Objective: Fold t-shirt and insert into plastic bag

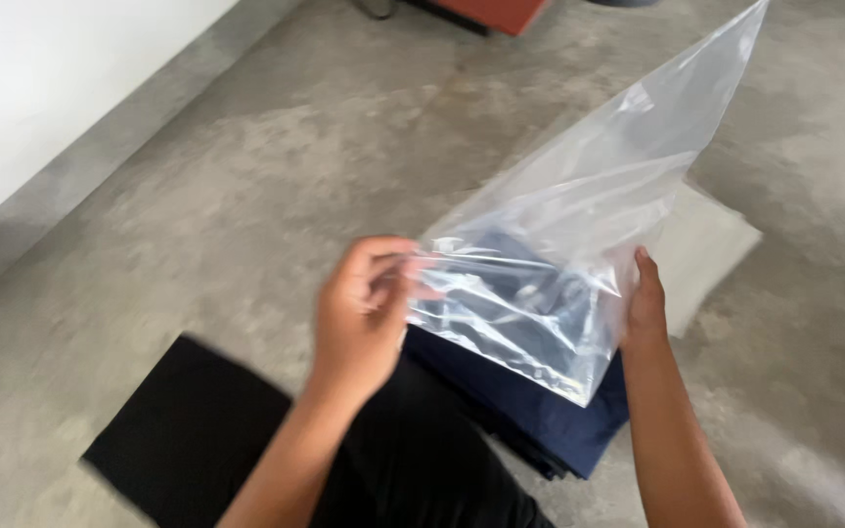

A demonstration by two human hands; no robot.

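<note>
The large clear, thin plastic bag is held up above the floor between both hands, its long axis slanting from the open mouth near the hands up and away to a pointed corner at the top right. The left hand pinches the near-left edge of the mouth, fingers curled shut over the film, though motion blur hides exactly how they close. The right hand grips the opposite edge, its fingers wrapped behind the plastic with only the thumb side showing. Between the two grips the mouth sags into glossy, crinkled folds.

Directly below the bag's mouth lies a folded dark navy fabric garment on the floor, its long side running from near the left wrist toward the right forearm; both hands hang about equally near it, the bag's lower corner just above it. The cloth looks matte, soft and flat-stacked, showing blue through the film.

A pale grey-white folded cloth lies beyond the right hand, partly behind the bag. The person's black trouser leg stretches lower left. The rough, mottled grey concrete floor meets a white wall at the left.
</note>
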